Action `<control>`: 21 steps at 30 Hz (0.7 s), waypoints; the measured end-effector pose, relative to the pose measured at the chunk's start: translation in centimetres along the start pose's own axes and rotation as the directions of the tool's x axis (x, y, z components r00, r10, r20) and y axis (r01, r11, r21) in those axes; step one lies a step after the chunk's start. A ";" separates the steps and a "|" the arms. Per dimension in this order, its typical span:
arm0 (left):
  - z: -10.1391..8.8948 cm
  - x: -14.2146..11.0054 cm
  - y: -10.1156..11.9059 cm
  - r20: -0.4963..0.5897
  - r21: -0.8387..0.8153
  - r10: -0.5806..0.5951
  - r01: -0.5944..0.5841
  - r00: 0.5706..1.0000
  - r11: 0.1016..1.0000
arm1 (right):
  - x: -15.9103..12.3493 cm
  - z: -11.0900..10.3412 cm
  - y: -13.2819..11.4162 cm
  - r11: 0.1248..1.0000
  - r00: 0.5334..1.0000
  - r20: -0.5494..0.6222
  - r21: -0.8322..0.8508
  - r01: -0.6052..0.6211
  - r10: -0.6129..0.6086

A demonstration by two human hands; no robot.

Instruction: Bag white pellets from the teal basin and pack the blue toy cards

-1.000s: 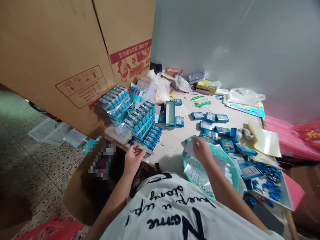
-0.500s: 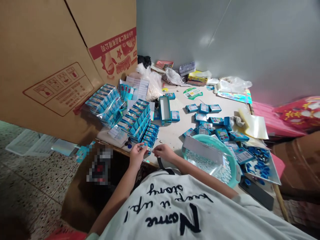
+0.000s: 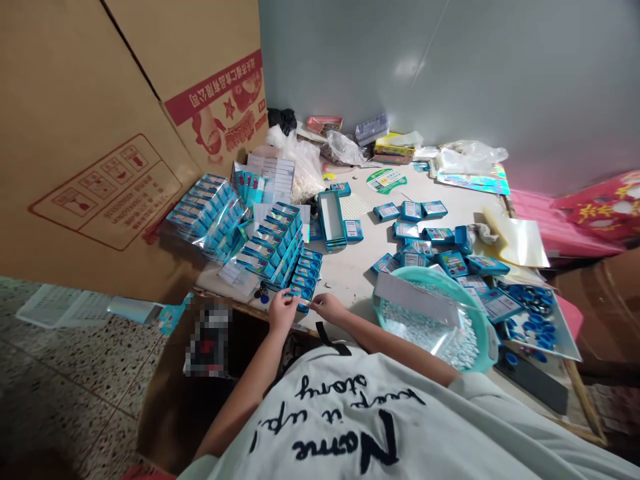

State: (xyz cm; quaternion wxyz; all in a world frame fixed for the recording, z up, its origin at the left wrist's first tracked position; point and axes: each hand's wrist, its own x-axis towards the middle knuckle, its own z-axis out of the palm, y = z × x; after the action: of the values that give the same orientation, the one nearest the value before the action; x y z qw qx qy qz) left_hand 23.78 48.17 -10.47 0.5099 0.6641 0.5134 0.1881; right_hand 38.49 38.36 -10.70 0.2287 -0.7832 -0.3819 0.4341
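A: Quick Q: what're you pinching?

B: My L hand (image 3: 283, 308) is pinching a small pale strip (image 3: 303, 303) betw. thumb & fingertips. It's looking too tiny to ID.

A: & on the other side?

B: My R hand (image 3: 327, 308) is resting just right of it, thumb & index together at the strip's other end. Can't tell if they're gripping it.

A: Where's that strip sitting?

B: Taking it as clock centre, wall (image 3: 375, 60) at 12: it's hovering or resting (can't tell) at the near end of a row of small blue boxes (image 3: 307, 265) that's running toward 12, by the table (image 3: 350, 275) edge.

A: What else is lying abt?

B: Display stack of blue boxes (image 3: 278, 239) is standing at 11, plastic-wrapped pack (image 3: 205, 215) leaning farther out betw. 10 & 11. Long blue carton (image 3: 331, 217) is lying betw. 12 & 1, loose blue boxes (image 3: 439, 235) scattering approx. 2. Teal basin (image 3: 484, 337) is sitting at 3, holding white pellets (image 3: 463, 348), w/ a white card (image 3: 417, 300) lying across.
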 end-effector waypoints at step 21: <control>-0.1 0.8 -1.5 -0.001 0.164 0.150 -0.147 0.989 0.975 | 0.7 0.4 1.2 0.998 0.999 0.036 0.050 -0.033 0.031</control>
State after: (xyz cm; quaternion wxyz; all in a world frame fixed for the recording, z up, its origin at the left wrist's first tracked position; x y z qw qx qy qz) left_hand 23.30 48.83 -11.91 0.4348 0.7389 0.4795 0.1874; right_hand 38.87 38.18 -12.05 0.2349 -0.7755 -0.3622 0.4607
